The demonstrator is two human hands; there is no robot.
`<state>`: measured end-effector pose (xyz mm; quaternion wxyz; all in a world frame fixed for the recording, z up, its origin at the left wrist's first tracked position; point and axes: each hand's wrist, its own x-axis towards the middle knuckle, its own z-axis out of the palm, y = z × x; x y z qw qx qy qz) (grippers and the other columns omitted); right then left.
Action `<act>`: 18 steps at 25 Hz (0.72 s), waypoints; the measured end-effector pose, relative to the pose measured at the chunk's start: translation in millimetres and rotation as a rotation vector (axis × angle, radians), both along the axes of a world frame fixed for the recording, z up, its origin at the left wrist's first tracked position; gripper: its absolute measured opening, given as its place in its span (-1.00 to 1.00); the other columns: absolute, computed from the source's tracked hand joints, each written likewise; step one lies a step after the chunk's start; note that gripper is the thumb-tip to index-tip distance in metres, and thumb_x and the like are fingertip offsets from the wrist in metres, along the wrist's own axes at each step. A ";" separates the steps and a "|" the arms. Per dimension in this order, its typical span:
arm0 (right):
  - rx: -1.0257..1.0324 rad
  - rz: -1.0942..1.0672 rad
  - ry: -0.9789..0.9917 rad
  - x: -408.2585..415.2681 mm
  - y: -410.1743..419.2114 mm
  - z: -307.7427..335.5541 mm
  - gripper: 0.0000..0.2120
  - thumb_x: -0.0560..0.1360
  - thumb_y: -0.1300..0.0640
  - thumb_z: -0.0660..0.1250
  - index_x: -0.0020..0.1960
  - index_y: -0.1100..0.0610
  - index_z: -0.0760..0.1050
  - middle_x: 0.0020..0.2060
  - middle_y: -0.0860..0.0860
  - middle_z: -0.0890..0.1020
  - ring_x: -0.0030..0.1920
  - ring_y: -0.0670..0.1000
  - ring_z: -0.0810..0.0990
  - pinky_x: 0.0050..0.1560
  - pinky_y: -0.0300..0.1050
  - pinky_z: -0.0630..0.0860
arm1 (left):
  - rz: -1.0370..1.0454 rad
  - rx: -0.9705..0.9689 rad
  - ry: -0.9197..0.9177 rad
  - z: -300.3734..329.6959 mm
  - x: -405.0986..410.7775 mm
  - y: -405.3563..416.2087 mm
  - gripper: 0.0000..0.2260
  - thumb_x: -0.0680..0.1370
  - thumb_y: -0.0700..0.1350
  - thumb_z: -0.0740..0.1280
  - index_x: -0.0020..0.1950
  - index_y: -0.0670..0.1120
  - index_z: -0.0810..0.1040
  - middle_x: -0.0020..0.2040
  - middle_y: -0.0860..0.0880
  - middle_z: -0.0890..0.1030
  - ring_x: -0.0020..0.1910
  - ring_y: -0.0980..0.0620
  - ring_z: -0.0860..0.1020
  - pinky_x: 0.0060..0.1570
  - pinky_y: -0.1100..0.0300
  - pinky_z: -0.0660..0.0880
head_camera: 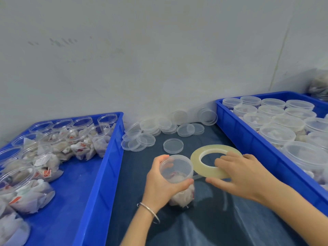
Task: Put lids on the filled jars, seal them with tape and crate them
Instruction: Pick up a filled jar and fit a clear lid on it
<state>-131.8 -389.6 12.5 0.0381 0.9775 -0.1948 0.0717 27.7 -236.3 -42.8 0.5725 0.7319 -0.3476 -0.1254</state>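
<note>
- My left hand grips a lidded clear jar of white sachets, fingers curled over the far edge of its lid and thumb pressed across the near side; the jar leans toward my right on the dark blue surface between two crates.
- My right hand holds a wide roll of clear tape, fingers hooked over the ring's near rim and into its hole, thumb stretched along the outer edge; the roll sits just beside the jar's lid, tilted up from the surface.
- A thin silver bangle circles my left wrist.
- One loose lid lies flat on the surface just beyond the jar, with a scattered heap of spare lids farther back against the grey wall.
- The blue crate on my left holds open, unlidded jars stuffed with sachets, some standing and some tipped over.
- The blue crate on my right is packed with upright jars already wearing lids, set close in rows.
</note>
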 end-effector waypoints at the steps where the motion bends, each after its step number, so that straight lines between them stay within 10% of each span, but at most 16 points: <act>1: -0.008 0.012 0.014 -2.4 -2.2 2.4 -0.49 0.42 -0.42 -0.08 -0.19 0.01 0.31 -0.28 -0.12 0.40 -0.22 -0.14 0.31 -0.12 -0.16 0.34 | -0.040 0.011 -0.010 1.1 5.4 3.3 -0.31 0.13 -0.06 0.68 0.15 0.11 0.42 0.08 0.18 0.57 0.08 0.36 0.51 0.03 0.46 0.43; 13: -0.175 -0.025 0.068 11.6 -38.0 -0.3 -0.58 0.46 -0.26 -0.15 -0.15 0.00 0.33 -0.18 -0.13 0.39 -0.05 -0.13 0.32 -0.08 -0.16 0.25 | -0.412 0.072 0.033 13.2 21.6 12.3 -0.25 0.12 -0.09 0.58 0.27 -0.05 0.43 0.19 0.03 0.58 0.22 0.11 0.54 0.15 0.26 0.48; 18: -0.005 0.004 0.054 50.1 -30.2 -7.0 -0.64 0.59 -0.21 -0.04 -0.07 0.06 0.31 -0.08 -0.10 0.35 0.00 -0.06 0.31 -0.18 -0.12 0.30 | -0.505 0.217 -0.070 26.7 29.7 7.4 -0.21 0.18 -0.14 0.61 0.33 0.12 0.37 0.26 0.04 0.32 0.24 0.29 0.41 0.16 0.43 0.37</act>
